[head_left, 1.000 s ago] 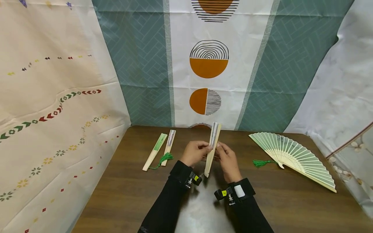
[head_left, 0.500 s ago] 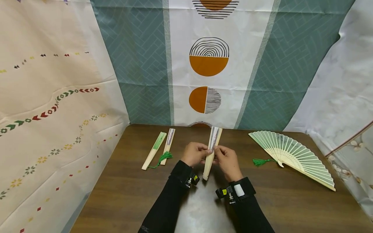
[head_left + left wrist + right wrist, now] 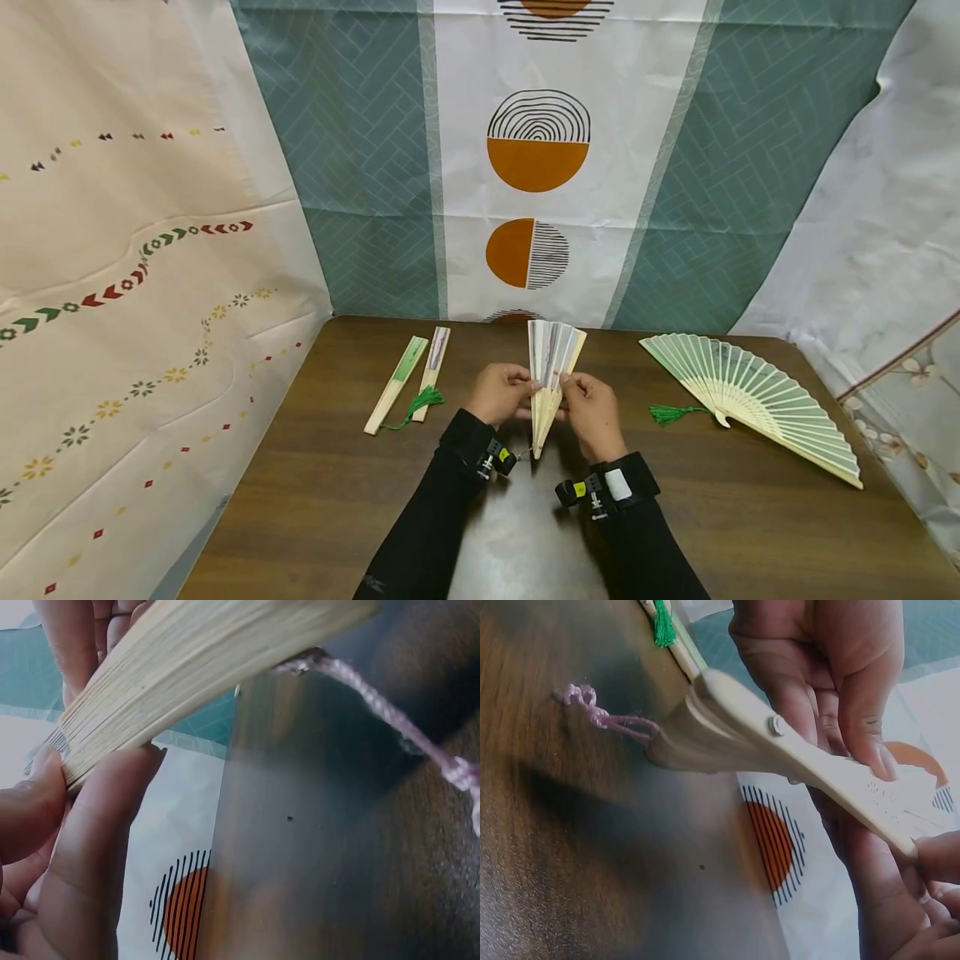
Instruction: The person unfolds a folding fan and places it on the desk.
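A partly spread folding fan with pale wooden ribs and a whitish printed leaf stands between both hands, its pivot end pointing down. My left hand pinches its left edge, thumb in front. On the right edge, my right hand pinches the outer rib. In the right wrist view a metal rivet shows near the narrow end, and a pink knotted cord hangs from that end. The left wrist view shows the wooden ribs close up, with the left thumb and fingers on them.
Two closed folding fans, one green-leaved and one whitish-leaved, lie at the left with a green tassel. A spread green fan with its tassel lies right on the wooden table. Patterned cloths hang behind.
The fan between my hands has gone from nearly folded to partly spread, its top widening. My right hand has shifted slightly to the right, while the fans on the table stay put.
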